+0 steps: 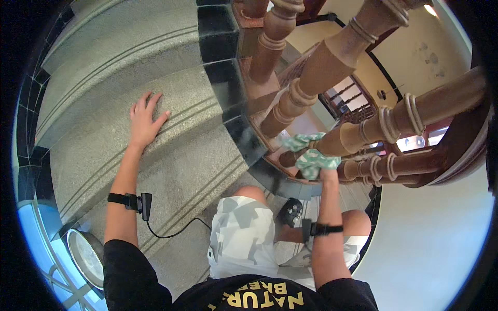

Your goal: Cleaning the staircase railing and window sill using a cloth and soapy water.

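Note:
My left hand (pixel 144 122) rests palm down on a speckled stone stair tread (pixel 181 93), its fingers apart and nothing in it. Over on the right, my right hand (pixel 328 175) grips a green-and-white patterned cloth (pixel 318 161). The cloth passes around the lower part of a turned wooden baluster (pixel 342 140), with another fold of it showing on the far side. Most of my right hand's fingers are hidden by the cloth. Cloth and hand look slightly blurred.
More turned balusters (pixel 290 101) stand along the stair's edge, under a curved wooden handrail (pixel 472 144). Black tiles (pixel 221 77) border the steps. At lower left is a round metal basin (pixel 87 258). A dark clog (pixel 291 212) shows between my knees. A black cable (pixel 175 235) runs from my left armband.

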Demonstrator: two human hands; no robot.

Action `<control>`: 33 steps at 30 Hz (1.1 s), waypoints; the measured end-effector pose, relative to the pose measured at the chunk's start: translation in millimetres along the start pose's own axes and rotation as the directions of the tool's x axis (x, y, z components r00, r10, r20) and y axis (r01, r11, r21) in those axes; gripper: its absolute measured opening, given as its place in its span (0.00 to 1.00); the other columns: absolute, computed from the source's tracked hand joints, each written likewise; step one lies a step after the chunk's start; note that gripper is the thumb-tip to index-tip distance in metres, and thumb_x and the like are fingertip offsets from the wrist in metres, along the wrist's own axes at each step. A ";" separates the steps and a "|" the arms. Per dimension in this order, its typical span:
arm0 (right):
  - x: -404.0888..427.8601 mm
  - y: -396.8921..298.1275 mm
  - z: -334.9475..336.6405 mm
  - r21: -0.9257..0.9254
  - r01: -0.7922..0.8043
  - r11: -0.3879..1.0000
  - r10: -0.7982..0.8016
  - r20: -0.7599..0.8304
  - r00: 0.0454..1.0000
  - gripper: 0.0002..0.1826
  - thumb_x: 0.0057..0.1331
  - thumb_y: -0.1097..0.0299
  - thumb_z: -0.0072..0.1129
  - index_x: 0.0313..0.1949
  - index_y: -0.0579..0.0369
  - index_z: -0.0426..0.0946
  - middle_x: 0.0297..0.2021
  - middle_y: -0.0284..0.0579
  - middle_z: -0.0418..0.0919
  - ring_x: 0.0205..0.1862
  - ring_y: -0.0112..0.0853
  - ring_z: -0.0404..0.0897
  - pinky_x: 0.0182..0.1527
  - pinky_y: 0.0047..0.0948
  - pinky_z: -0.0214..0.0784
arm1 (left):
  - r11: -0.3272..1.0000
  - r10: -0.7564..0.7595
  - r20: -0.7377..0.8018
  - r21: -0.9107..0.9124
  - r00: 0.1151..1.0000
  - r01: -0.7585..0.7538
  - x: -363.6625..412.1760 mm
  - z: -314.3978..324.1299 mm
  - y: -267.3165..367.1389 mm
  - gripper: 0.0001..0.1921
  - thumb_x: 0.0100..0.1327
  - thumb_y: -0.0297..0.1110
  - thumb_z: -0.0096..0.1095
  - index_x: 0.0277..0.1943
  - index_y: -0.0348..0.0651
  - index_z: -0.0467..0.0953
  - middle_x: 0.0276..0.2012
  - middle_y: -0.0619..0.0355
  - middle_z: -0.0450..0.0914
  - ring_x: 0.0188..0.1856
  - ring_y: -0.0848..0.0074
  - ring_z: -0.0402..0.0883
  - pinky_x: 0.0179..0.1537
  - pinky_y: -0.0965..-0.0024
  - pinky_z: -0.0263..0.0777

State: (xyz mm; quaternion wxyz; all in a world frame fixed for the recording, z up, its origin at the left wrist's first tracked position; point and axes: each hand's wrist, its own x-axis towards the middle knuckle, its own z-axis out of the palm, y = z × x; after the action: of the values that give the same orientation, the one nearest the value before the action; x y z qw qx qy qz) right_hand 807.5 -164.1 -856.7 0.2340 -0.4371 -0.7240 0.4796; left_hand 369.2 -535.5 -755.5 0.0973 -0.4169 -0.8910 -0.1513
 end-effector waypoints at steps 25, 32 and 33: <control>-93.5 85.7 151.8 -0.657 -0.001 0.754 -0.174 -0.201 0.964 0.31 0.68 0.42 0.48 0.62 0.48 0.70 0.62 0.44 0.71 0.65 0.45 0.65 0.70 0.49 0.48 | 0.999 0.007 0.059 0.039 0.998 -0.009 -1.9 -14.6 -2.6 0.29 0.65 0.51 0.57 0.67 0.49 0.67 0.68 0.47 0.62 0.70 0.53 0.59 0.71 0.51 0.46; -92.8 91.4 179.1 0.220 0.046 0.974 -0.043 -0.018 0.999 0.16 0.64 0.61 0.57 0.46 0.56 0.77 0.46 0.47 0.78 0.49 0.44 0.75 0.55 0.41 0.66 | 0.999 0.030 0.079 0.023 0.996 -0.032 7.8 -10.9 15.0 0.29 0.67 0.48 0.56 0.68 0.50 0.66 0.68 0.46 0.62 0.69 0.52 0.60 0.70 0.54 0.49; -67.3 87.0 170.8 0.022 0.049 0.999 -0.050 0.062 0.997 0.15 0.64 0.61 0.57 0.46 0.56 0.77 0.45 0.46 0.78 0.49 0.43 0.75 0.54 0.41 0.66 | 0.999 0.029 0.081 0.012 0.996 -0.030 9.1 -9.9 17.0 0.29 0.67 0.48 0.56 0.68 0.50 0.66 0.68 0.46 0.62 0.69 0.52 0.60 0.69 0.54 0.49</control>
State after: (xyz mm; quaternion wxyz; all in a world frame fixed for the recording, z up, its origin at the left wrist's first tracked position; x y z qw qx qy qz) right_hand 747.7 -291.7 -1003.0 0.2275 -0.4015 -0.7366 0.4944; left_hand 377.0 -522.1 -740.3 0.0661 -0.4352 -0.8889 -0.1270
